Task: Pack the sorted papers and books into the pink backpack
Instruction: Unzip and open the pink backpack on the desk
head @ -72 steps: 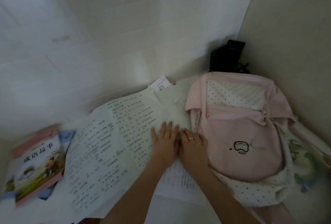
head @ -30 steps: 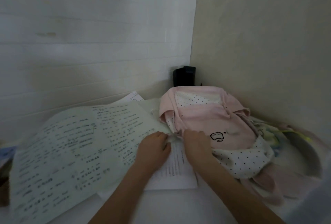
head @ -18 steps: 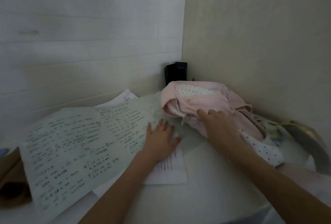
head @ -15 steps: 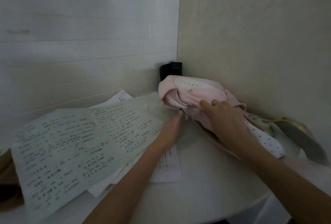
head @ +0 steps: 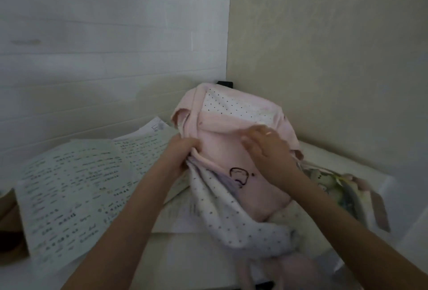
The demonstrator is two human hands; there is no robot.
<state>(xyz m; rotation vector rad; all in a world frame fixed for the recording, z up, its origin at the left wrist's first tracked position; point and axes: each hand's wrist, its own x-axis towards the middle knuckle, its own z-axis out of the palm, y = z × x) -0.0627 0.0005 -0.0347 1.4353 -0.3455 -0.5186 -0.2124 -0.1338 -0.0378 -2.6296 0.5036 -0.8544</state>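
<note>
The pink backpack (head: 234, 141), with white dotted panels and a small black drawing on its front, stands tilted up in the corner of the white table. My left hand (head: 183, 153) grips the fabric at its left edge. My right hand (head: 266, 148) lies on the upper front of the backpack with its fingers curled over the pink flap. Large printed papers (head: 76, 192) lie spread flat on the table to the left of the backpack, and one white sheet (head: 178, 218) sticks out from under it.
A colourful book or case (head: 335, 185) lies to the right of the backpack, partly behind my right arm. A black box (head: 225, 84) peeks out behind the backpack in the wall corner. A brown thing (head: 9, 220) lies at the left edge.
The backpack has been lifted from lying flat to a raised, tilted position. My left hand has left the papers and taken hold of the backpack's left edge; my right hand has moved up its front.
</note>
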